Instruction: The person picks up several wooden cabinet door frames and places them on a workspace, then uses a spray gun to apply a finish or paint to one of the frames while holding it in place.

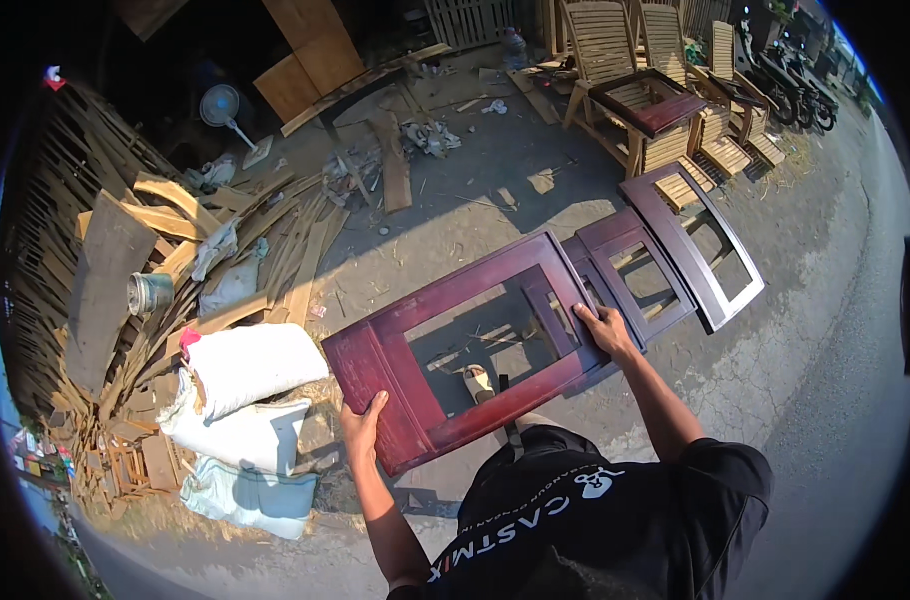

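Across the front of my body I hold a dark red wooden frame panel (375, 352) with a large rectangular opening. My left hand (362, 425) grips its solid left end, thumb on the upper face. At the right end my right hand (607, 330) is closed around the frame's border. Through the opening the ground and a sandalled foot (478, 380) show. Just beyond my right hand are more dark frames: a purplish-red one (615, 235) and a curved-topped one (665, 200) at the far right. Parts of those frames are hidden behind the held panel.
Stuffed white sacks (260, 365) lie to the left, beside a heap of wood offcuts (305, 240) and a bucket (150, 293). A fan (220, 105) stands farther back. Slatted wooden chairs (600, 45), one bearing another frame (665, 112), stand at the back right near parked motorcycles (785, 80).
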`<state>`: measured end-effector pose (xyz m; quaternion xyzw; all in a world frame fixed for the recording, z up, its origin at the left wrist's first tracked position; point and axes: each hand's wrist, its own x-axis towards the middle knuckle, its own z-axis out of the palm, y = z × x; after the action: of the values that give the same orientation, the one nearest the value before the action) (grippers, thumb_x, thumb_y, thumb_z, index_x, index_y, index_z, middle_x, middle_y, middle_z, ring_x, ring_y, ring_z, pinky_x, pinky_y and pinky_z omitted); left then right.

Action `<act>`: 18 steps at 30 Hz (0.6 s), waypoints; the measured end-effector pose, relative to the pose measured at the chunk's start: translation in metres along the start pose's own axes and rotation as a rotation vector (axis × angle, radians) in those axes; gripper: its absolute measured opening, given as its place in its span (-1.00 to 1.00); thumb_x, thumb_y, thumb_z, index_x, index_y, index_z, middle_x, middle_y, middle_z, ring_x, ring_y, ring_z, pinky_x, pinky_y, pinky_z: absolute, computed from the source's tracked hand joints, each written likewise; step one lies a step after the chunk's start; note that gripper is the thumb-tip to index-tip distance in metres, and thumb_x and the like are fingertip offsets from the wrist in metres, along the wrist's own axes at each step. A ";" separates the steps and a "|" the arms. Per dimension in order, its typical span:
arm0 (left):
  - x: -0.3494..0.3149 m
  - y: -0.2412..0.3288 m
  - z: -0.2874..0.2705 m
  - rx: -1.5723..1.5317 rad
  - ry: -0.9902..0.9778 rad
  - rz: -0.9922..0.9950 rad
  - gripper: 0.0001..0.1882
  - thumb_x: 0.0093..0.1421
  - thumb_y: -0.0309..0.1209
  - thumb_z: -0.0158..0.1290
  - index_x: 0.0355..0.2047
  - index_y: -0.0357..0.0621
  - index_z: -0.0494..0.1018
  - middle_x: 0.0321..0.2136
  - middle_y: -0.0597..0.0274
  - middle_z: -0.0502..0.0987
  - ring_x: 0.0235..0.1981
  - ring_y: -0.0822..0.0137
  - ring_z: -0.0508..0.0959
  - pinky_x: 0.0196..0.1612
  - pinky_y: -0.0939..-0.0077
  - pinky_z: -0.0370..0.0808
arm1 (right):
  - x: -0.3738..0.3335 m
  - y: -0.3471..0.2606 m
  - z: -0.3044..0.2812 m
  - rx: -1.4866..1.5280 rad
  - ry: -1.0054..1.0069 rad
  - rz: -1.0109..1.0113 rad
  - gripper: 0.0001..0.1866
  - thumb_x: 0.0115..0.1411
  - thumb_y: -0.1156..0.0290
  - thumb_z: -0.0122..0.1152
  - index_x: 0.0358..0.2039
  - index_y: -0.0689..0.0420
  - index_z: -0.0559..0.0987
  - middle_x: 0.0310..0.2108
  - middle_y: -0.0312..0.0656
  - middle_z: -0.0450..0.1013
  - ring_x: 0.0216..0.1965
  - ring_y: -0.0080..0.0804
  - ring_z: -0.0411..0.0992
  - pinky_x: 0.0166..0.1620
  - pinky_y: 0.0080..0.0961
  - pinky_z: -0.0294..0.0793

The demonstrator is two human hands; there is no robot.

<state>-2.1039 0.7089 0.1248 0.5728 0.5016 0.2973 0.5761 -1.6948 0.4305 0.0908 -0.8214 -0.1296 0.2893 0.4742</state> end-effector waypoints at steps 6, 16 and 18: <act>0.209 0.073 0.025 0.027 0.091 0.005 -0.51 0.16 -0.21 0.35 -0.05 -0.31 0.54 -0.18 0.12 0.64 -0.20 0.31 0.60 -0.09 0.31 0.53 | 0.181 -0.102 0.087 -0.077 0.043 -0.036 -0.28 0.21 -0.25 0.21 -0.21 0.31 0.70 -0.42 -0.09 0.61 -0.39 -0.41 0.58 -0.26 -0.40 0.54; 0.574 0.166 0.080 0.059 0.050 0.057 -0.41 0.11 -0.08 0.37 -0.05 -0.35 0.56 -0.19 0.02 0.64 -0.19 0.22 0.62 -0.08 0.28 0.55 | 0.451 -0.276 0.179 -0.010 0.105 -0.097 -0.29 0.31 -0.23 0.12 -0.15 0.33 0.66 -0.41 -0.20 0.54 -0.36 -0.52 0.45 -0.25 -0.51 0.43; 0.660 0.194 0.098 0.162 0.014 0.114 -0.40 0.10 -0.07 0.38 -0.07 -0.35 0.56 -0.18 0.01 0.64 -0.20 0.22 0.63 -0.08 0.29 0.55 | 0.489 -0.287 0.198 0.034 0.068 -0.032 -0.33 0.31 -0.19 0.14 -0.17 0.32 0.65 -0.40 -0.24 0.52 -0.34 -0.52 0.42 -0.22 -0.52 0.42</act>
<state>-1.7577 1.3115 0.1381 0.6433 0.4946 0.2920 0.5063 -1.4045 0.9564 0.0876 -0.8205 -0.1215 0.2556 0.4966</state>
